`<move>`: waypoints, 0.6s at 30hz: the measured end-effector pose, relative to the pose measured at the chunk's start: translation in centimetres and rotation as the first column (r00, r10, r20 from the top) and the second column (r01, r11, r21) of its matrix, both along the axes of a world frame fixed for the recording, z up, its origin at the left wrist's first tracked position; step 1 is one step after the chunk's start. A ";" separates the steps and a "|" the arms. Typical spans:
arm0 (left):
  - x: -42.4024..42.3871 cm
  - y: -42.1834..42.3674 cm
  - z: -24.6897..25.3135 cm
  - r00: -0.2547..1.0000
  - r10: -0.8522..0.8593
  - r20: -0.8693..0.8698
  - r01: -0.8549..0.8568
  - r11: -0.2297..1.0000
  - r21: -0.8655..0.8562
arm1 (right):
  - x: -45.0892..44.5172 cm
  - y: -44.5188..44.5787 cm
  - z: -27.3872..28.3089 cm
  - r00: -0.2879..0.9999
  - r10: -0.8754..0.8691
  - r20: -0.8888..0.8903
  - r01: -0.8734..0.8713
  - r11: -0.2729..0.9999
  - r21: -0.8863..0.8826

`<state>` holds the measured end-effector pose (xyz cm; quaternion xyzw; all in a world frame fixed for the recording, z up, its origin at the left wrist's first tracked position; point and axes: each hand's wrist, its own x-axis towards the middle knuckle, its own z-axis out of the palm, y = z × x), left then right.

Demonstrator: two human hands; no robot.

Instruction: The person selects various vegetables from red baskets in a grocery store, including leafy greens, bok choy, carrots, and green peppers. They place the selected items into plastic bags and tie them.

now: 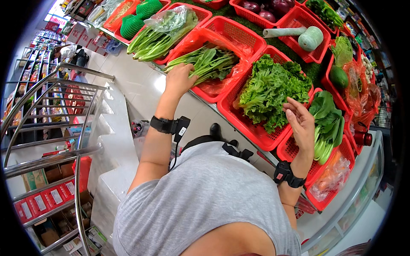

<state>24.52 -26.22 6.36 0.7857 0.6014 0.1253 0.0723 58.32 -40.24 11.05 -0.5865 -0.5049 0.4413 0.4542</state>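
My left hand point(180, 77) lies over the stem end of a bunch of leafy greens point(213, 62). Its fingers curl down among the stems, so I cannot see whether they grip. The greens rest in a red plastic basket point(209, 96) lined with a red plastic bag point(238, 75). Beside the right edge of a heap of curly green lettuce point(272, 89) is my right hand point(299, 123), palm turned inward and holding nothing. A red basket point(251, 132) holds the lettuce. Right of that hand lies leafy bok choy point(326, 124) with pale stems.
Bagged stemmed greens point(166, 35) lie at the upper left. Red onions point(267, 14) and a wrapped winter melon piece point(310, 38) sit farther back. Bagged carrots point(333, 176) are at the right. A metal stair railing point(51, 163) and white steps point(112, 144) stand to my left.
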 end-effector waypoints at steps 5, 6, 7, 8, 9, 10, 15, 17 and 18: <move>-1.6 2.9 2.0 0.981 -0.101 0.163 0.153 0.925 -0.349 | -3.0 1.9 0.7 1.000 0.015 -0.013 -0.015 1.000 0.003; -2.2 3.6 1.8 0.936 -0.092 0.340 0.230 0.890 -0.393 | -3.8 2.4 0.8 1.000 0.022 0.008 -0.022 1.000 0.001; -2.8 4.5 1.8 0.910 -0.138 0.391 0.288 0.889 -0.355 | -4.7 2.9 1.0 0.999 0.028 0.028 -0.028 1.000 -0.001; -3.4 5.6 1.9 0.879 -0.185 0.439 0.343 0.885 -0.315 | -5.8 3.4 1.1 0.999 0.035 -0.013 -0.035 0.999 -0.032; -4.1 6.8 1.8 0.840 -0.235 0.489 0.402 0.875 -0.271 | -6.9 4.0 0.9 0.999 0.048 -0.005 -0.049 0.998 -0.050; -4.9 7.9 1.6 0.841 -0.252 0.480 0.407 0.877 -0.253 | -8.0 4.6 0.3 0.998 0.058 0.003 -0.058 0.996 -0.070; -8.8 12.0 -0.8 0.863 -0.363 0.351 0.460 0.852 -0.251 | -14.2 7.8 -3.7 0.989 0.146 -0.012 -0.144 0.951 -0.272; -9.3 12.9 -0.4 0.863 -0.402 0.305 0.497 0.786 -0.368 | -16.4 8.8 -5.6 0.981 0.176 0.084 -0.143 0.942 -0.303; -9.3 13.1 -0.7 0.843 -0.438 0.314 0.534 0.757 -0.376 | -17.8 9.2 -6.0 0.975 0.144 0.169 -0.095 0.959 -0.268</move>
